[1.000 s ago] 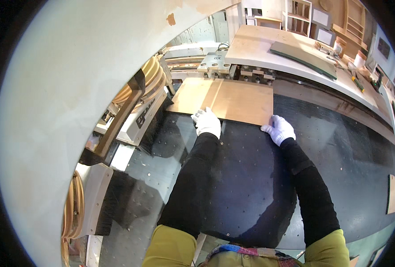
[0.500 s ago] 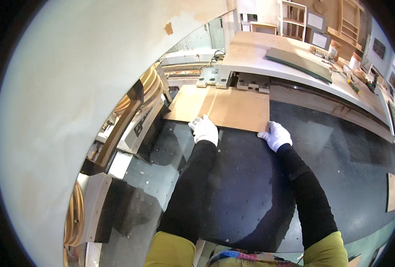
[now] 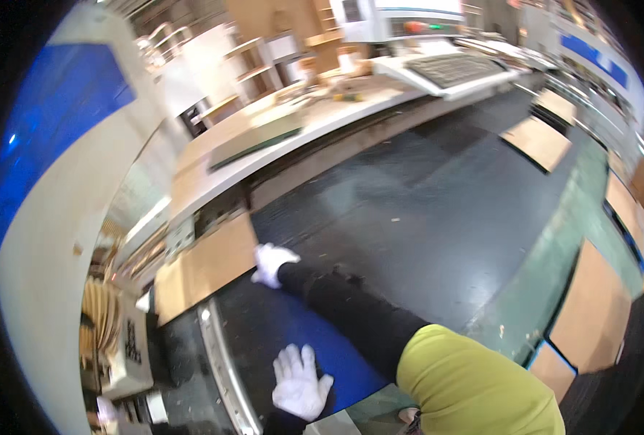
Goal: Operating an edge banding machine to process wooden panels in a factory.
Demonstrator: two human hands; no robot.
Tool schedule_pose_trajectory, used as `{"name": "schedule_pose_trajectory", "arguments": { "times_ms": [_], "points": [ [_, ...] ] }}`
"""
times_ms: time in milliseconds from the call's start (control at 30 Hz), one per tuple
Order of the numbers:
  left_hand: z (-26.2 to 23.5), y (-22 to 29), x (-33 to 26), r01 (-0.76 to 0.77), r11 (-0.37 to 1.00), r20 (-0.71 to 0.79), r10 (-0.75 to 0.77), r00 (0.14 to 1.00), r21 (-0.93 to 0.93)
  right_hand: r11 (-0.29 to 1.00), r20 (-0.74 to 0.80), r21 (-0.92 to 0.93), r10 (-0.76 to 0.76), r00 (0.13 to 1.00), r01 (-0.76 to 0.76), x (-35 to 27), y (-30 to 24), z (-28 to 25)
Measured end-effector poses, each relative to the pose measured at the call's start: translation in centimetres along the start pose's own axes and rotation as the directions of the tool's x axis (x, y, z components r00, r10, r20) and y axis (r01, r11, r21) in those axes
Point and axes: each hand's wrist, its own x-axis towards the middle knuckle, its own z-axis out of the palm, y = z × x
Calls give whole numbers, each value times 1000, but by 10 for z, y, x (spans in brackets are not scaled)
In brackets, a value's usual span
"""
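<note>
A flat light-brown wooden board lies on the black table at the left, its far edge against the machine. My right hand, in a white glove, grips the board's near right corner; motion blurs the fingers. Closer to me, my left hand, also white-gloved, hovers over the dark table with its fingers spread. Nothing is in it, and it is apart from the board. A black and yellow-green sleeve covers my right arm.
A shiny metal rail runs along the table left of my left hand. Beyond the table is a white ledge bearing a dark-edged panel and a keyboard. More boards stand at the right. Ribbed hoses hang at the left.
My view has swung to the right. The left hand has let go of the board's near edge and drawn back toward me, fingers spreading. My right hand stays at the board's corner.
</note>
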Motion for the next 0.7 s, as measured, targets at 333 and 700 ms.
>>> {"name": "schedule_pose_trajectory", "arguments": {
  "times_ms": [333, 700],
  "points": [
    [10, 180, 121, -241, 970, 123, 233, 965, 46, 910, 123, 40, -415, 901, 414, -183, 197, -99],
    [19, 523, 449, -321, 941, 26, 325, 945, -109, 950, -462, 34, 292, 838, -312, -498, 639, -392]
  ]
}}
